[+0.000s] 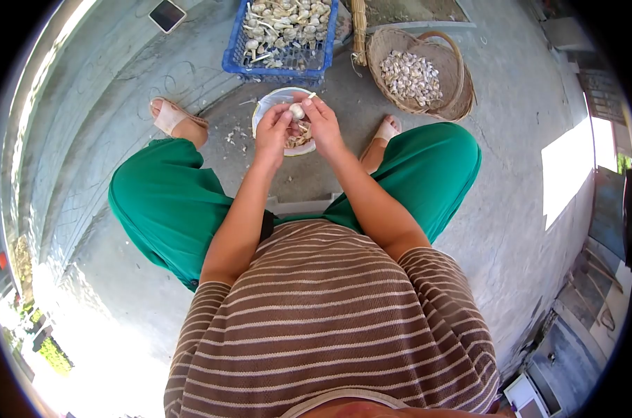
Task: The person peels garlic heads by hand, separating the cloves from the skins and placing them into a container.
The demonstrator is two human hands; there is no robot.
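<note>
Between my two hands is a whitish garlic bulb [297, 111], held above a round white basin [260, 111]. My left hand [273, 129] has its thumb and fingers closed at the bulb's left side. From the right, my right hand [322, 125] grips the same bulb, and a pale stem end shows by its fingertips. Brownish peelings [300, 136] lie in the basin below. Parts of the fingers behind the bulb are hidden.
Beyond the basin stands a blue plastic crate [277, 74] of garlic bulbs. At its right, a wicker basket [462, 97] with a handle holds loose garlic cloves [410, 76]. A straw broom [358, 31] lies between them. A phone [167, 15] rests at upper left.
</note>
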